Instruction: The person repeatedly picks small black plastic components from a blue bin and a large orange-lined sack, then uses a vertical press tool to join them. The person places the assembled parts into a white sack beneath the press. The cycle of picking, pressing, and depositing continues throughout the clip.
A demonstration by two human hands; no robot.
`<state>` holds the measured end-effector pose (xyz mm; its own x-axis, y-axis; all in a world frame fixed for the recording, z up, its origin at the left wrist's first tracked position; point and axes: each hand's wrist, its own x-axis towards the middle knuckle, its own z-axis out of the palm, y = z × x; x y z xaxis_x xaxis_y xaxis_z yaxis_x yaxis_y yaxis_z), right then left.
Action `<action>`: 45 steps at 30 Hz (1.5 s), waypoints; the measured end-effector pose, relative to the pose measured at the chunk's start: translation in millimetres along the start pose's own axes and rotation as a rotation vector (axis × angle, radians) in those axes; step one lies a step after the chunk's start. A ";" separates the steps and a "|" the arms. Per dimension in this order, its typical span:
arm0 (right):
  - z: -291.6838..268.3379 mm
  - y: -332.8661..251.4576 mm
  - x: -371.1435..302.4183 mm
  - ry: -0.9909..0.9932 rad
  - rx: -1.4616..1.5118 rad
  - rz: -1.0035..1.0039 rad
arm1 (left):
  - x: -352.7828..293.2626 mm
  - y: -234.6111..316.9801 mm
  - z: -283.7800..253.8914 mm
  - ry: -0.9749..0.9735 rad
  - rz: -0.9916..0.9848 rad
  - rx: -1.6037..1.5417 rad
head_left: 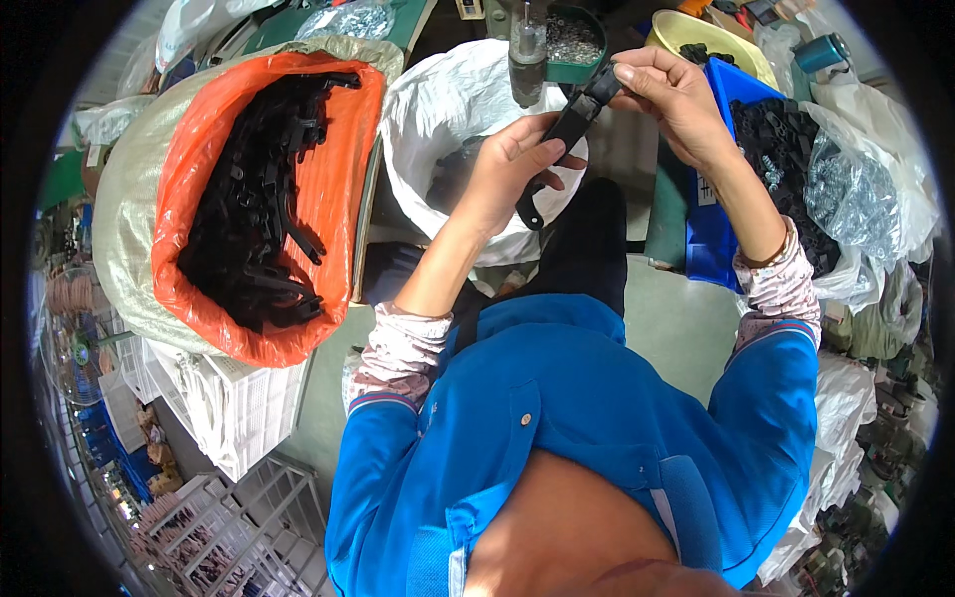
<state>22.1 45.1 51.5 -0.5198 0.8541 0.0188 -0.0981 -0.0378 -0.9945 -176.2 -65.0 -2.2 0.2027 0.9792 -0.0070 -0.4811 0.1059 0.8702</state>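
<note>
A long black plastic part (570, 127) with a rounded, holed lower end slants up to the right between my hands. My left hand (509, 167) is closed around its lower middle, thumb lying along it. At the upper end my right hand (676, 99) pinches the part between thumb and fingers; whether a smaller piece is in that pinch I cannot tell. Below the part stands a container lined with a white bag (418, 119). Just beyond my left hand rises a dark upright metal cylinder (528, 62), apparently part of a machine.
To the left, an orange-lined sack (333, 199) holds many black plastic parts (249, 209). At right, a blue bin (711, 244) contains small black pieces, beside a clear bag of metal pieces (851, 184). A green tray of small metal parts (572, 72) and a yellow basin (686, 30) lie beyond.
</note>
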 end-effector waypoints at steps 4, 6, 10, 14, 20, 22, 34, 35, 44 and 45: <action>-1.4 6.6 -0.9 0.005 -0.060 0.024 | 0.7 -1.5 5.4 -0.004 0.002 0.004; -1.0 8.3 -1.7 0.004 -0.048 0.027 | 1.7 -2.4 7.8 0.001 0.002 0.004; -3.0 14.2 -3.9 0.004 -0.037 0.023 | 3.8 -4.5 10.8 0.014 0.002 0.006; 2.2 14.5 -9.9 0.012 -0.013 0.022 | 6.7 -6.8 12.4 0.018 0.016 0.029; 0.3 25.7 -20.5 -0.042 0.014 -0.032 | 13.3 -8.3 23.4 0.112 0.129 0.214; -0.4 30.1 -24.9 -0.056 -0.044 -0.076 | 18.3 -11.5 27.4 0.139 0.182 0.291; -153.1 -9.9 69.9 0.061 -1.074 -0.317 | 23.3 -27.9 12.4 0.119 0.139 0.393; -207.8 5.3 92.5 0.190 -1.089 -0.349 | 24.3 -30.0 14.4 0.150 0.135 0.292; -282.8 66.0 156.5 0.075 -1.596 0.193 | -5.0 -36.5 -7.8 0.292 0.074 0.191; -276.4 70.9 160.0 0.048 -1.628 0.217 | -10.7 -35.3 -9.9 0.322 0.075 0.175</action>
<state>166.6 322.4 -44.6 -0.3757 0.9214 -0.0991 0.9267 0.3742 -0.0341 -169.8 -77.5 -37.8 -0.1199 0.9903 -0.0704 -0.3255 0.0277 0.9451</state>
